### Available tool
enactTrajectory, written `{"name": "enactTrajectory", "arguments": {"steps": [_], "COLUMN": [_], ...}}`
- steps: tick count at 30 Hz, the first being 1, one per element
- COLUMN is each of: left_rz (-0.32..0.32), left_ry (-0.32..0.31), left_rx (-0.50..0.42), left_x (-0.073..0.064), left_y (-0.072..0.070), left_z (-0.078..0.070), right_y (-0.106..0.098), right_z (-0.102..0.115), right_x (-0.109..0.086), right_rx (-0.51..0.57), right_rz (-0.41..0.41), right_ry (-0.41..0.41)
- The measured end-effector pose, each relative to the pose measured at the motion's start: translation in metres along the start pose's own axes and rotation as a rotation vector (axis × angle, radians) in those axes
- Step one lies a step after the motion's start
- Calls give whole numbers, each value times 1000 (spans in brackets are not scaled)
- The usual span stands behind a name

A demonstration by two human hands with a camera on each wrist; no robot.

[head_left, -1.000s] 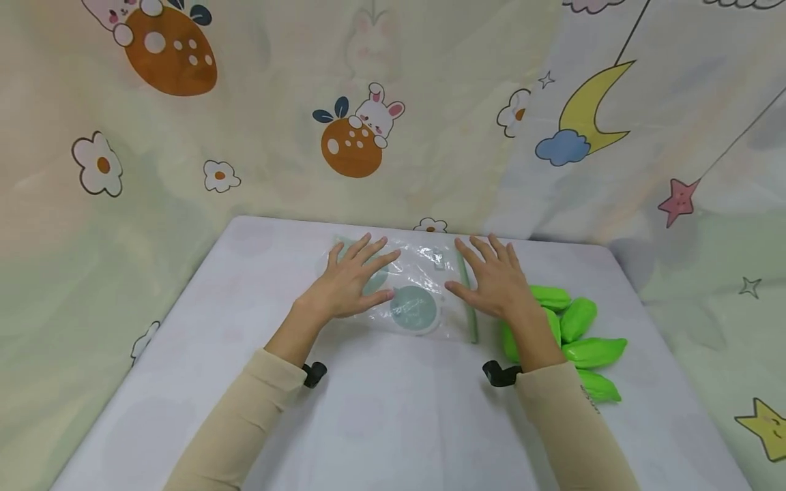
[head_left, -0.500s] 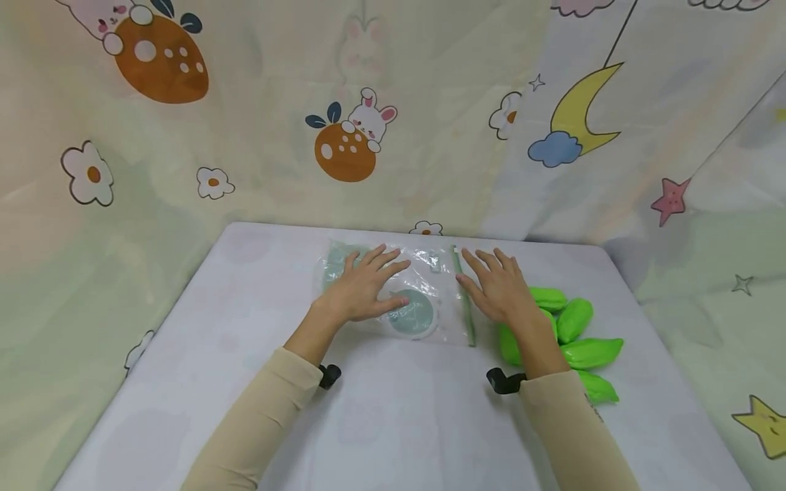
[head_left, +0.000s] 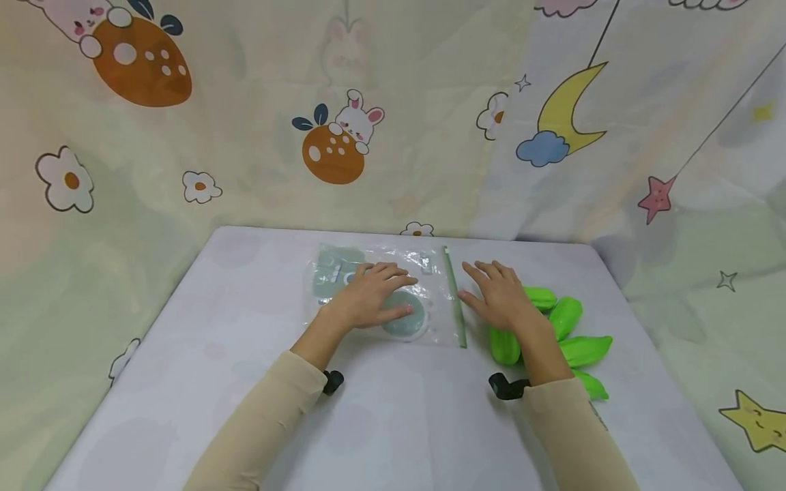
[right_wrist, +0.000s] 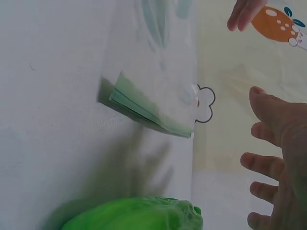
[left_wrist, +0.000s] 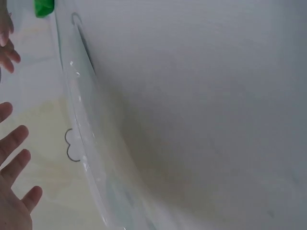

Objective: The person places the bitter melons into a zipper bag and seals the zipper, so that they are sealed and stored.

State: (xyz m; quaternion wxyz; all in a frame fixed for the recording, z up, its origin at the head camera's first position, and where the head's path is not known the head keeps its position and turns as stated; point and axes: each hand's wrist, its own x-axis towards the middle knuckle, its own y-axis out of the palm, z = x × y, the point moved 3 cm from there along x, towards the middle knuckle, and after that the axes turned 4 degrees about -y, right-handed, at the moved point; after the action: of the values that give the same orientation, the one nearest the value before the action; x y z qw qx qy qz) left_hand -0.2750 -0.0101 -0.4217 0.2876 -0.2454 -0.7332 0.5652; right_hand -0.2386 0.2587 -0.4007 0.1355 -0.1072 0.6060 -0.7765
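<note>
A clear plastic zip bag (head_left: pixel 436 320) with pale green printed patches lies flat near the table's far side. Along its right edge runs a green strip (head_left: pixel 455 300). Over the bag's middle hovers my left hand (head_left: pixel 368 298), fingers spread and holding nothing; it hides part of the print. Just right of the strip, my right hand (head_left: pixel 499 298) is held with loosely spread fingers and nothing in them. Several bright green, glossy, plump pieces (head_left: pixel 586 351) lie beneath and beside the right wrist, partly covered by the forearm. The right wrist view shows one green piece (right_wrist: pixel 139 215) close up.
A white cloth-covered table (head_left: pixel 387 416) carries everything. Behind it hangs a patterned curtain (head_left: pixel 424 170) with cartoon rabbits, flowers and a moon, close to the table's far edge. Black wrist cameras (head_left: pixel 508 387) stick out from both wrists.
My left hand has shifted right and toward me, uncovering the bag's upper left print. The right hand has drawn slightly nearer to me, off the green strip. The whole view has turned a little.
</note>
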Motion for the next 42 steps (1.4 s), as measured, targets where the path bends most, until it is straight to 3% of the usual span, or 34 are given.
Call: {"name": "enactTrajectory", "arguments": {"steps": [6, 14, 19, 23, 27, 33, 42], "left_rz": [19, 47, 88, 111, 125, 164, 216], "left_ry": [46, -27, 26, 64, 62, 45, 25], "left_rx": [-26, -83, -124, -78, -20, -34, -71], "left_x": [19, 23, 30, 36, 37, 41, 57], "left_y": [12, 16, 20, 25, 32, 40, 49], "left_z": [-13, -13, -24, -36, -40, -46, -59], "right_y": [1, 0, -2, -2, 4, 10, 8], "right_z": [-12, -17, -23, -25, -21, -18, -31], "right_x": [-3, -4, -8, -12, -13, -17, -24], "right_rx": [37, 65, 51, 44, 60, 61, 45], "right_rz": [1, -19, -26, -35, -43, -35, -37], "right_ry": [6, -22, -7, -17, -25, -15, 32]}}
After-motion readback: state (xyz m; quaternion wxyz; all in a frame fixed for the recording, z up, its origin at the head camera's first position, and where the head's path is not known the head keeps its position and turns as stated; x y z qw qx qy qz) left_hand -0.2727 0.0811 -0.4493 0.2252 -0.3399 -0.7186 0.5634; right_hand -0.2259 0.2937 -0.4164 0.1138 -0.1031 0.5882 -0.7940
